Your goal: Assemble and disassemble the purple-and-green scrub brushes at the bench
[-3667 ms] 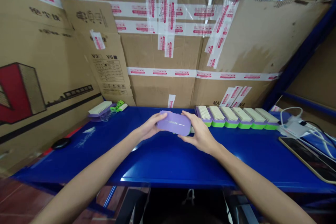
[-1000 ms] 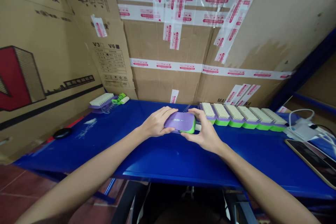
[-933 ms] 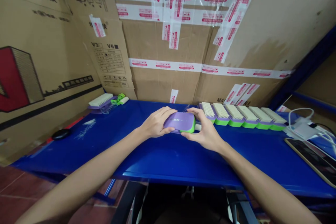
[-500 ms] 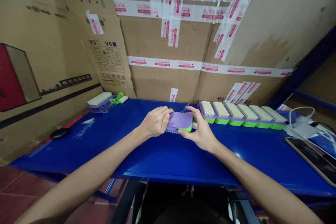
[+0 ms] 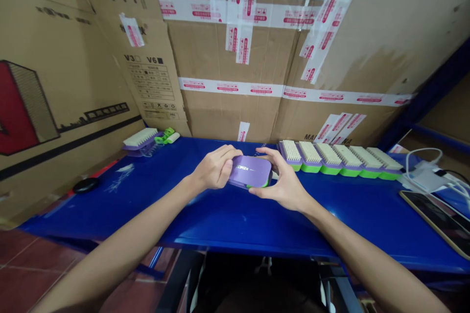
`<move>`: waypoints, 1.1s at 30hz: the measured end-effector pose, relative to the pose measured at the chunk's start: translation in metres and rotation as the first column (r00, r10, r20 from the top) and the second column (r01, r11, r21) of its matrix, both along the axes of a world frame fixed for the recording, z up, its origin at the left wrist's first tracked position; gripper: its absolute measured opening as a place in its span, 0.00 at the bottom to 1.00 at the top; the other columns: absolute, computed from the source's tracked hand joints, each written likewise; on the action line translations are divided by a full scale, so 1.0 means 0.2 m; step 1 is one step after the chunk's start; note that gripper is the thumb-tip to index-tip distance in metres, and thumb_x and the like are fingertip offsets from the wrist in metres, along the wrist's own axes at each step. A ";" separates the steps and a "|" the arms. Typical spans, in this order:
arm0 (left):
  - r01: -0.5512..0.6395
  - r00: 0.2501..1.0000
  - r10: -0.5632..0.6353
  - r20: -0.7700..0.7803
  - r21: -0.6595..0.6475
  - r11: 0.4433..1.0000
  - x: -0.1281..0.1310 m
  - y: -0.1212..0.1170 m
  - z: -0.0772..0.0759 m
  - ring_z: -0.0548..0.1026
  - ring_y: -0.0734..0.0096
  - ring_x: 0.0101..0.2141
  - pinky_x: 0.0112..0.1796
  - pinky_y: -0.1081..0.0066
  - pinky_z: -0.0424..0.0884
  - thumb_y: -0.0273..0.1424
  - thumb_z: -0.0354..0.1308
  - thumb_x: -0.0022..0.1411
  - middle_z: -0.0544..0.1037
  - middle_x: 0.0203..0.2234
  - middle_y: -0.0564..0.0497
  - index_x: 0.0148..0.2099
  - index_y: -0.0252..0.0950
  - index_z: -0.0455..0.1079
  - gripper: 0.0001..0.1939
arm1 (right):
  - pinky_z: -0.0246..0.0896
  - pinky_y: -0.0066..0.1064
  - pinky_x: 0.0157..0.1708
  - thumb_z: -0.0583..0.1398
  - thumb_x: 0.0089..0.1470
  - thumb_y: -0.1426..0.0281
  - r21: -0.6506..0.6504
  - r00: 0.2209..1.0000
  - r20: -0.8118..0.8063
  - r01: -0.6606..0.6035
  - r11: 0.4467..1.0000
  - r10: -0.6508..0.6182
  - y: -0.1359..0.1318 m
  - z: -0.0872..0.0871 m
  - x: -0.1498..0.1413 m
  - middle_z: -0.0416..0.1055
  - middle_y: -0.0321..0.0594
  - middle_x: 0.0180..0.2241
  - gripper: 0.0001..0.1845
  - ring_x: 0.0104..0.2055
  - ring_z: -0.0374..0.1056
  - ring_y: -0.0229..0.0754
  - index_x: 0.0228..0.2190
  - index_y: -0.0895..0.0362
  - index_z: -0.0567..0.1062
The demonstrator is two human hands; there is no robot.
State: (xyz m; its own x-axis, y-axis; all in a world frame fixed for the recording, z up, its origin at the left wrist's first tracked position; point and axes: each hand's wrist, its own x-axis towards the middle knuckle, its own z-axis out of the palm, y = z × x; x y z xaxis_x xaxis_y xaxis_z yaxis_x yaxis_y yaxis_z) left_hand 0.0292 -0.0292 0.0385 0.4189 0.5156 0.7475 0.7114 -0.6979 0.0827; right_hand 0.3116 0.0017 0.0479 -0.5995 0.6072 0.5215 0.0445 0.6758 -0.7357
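Observation:
A purple and green scrub brush (image 5: 251, 171) is held between my two hands over the middle of the blue table, its smooth purple face with white lettering turned up. My left hand (image 5: 216, 167) wraps round its left end, thumb on top. At the right end, my right hand (image 5: 281, 178) grips the green edge between thumb and fingers. The brush's underside is hidden. To the right of my right hand, several like brushes (image 5: 310, 159) stand in a row with cream bristles up.
At the back left lie purple brush parts (image 5: 141, 139) and small green pieces (image 5: 167, 136). A black round object (image 5: 85, 185) sits on the left of the blue table (image 5: 205, 220). A phone (image 5: 436, 217) and a white charger with cables (image 5: 426, 176) lie right. Taped cardboard (image 5: 227, 112) walls the back.
The brush has tilted so that its purple face with lettering shows more, and its bristle edge is out of sight. Both hands keep their hold and have barely shifted.

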 end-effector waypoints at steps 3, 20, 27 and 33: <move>-0.006 1.000 0.006 -0.028 0.010 1.000 0.01 0.00 -0.01 0.80 0.53 0.45 0.52 0.52 0.79 0.34 0.38 0.82 0.83 0.47 0.38 0.59 0.34 0.75 0.24 | 0.78 0.55 0.63 0.78 0.55 0.55 0.019 0.999 0.040 -0.018 1.000 0.017 0.00 -0.01 0.00 0.78 0.50 0.63 0.50 0.63 0.79 0.58 0.70 0.47 0.63; -0.053 0.998 0.055 -0.007 0.153 0.987 0.02 0.01 -0.03 0.83 0.56 0.45 0.50 0.55 0.81 0.32 0.39 0.83 0.84 0.48 0.39 0.61 0.34 0.77 0.24 | 0.78 0.58 0.63 0.81 0.51 0.52 -0.014 0.998 -0.018 0.055 0.998 -0.056 0.00 -0.04 -0.03 0.79 0.49 0.61 0.52 0.62 0.80 0.61 0.69 0.47 0.66; -0.103 0.994 0.108 -0.020 0.169 0.980 0.03 0.00 -0.02 0.82 0.56 0.43 0.48 0.55 0.81 0.30 0.40 0.83 0.84 0.45 0.40 0.60 0.33 0.76 0.23 | 0.78 0.61 0.63 0.79 0.55 0.52 0.008 0.993 -0.007 0.119 0.993 -0.119 -0.02 -0.05 -0.04 0.76 0.52 0.63 0.61 0.61 0.79 0.61 0.77 0.46 0.55; -0.083 0.995 0.092 -0.036 0.206 0.975 0.01 0.01 -0.02 0.82 0.54 0.45 0.49 0.54 0.80 0.31 0.40 0.83 0.84 0.47 0.38 0.61 0.33 0.77 0.23 | 0.73 0.62 0.68 0.77 0.59 0.56 0.117 0.994 0.062 0.082 0.990 -0.089 -0.02 -0.03 -0.04 0.70 0.53 0.69 0.58 0.67 0.75 0.62 0.79 0.44 0.54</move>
State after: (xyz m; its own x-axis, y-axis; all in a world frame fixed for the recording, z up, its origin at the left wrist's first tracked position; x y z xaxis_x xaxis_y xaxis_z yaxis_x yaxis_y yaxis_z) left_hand 0.0312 -0.0274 0.0339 0.4147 0.3904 0.8220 0.7702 -0.6316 -0.0887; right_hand 0.3038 -0.0024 0.0410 -0.5835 0.5967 0.5509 0.1521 0.7467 -0.6476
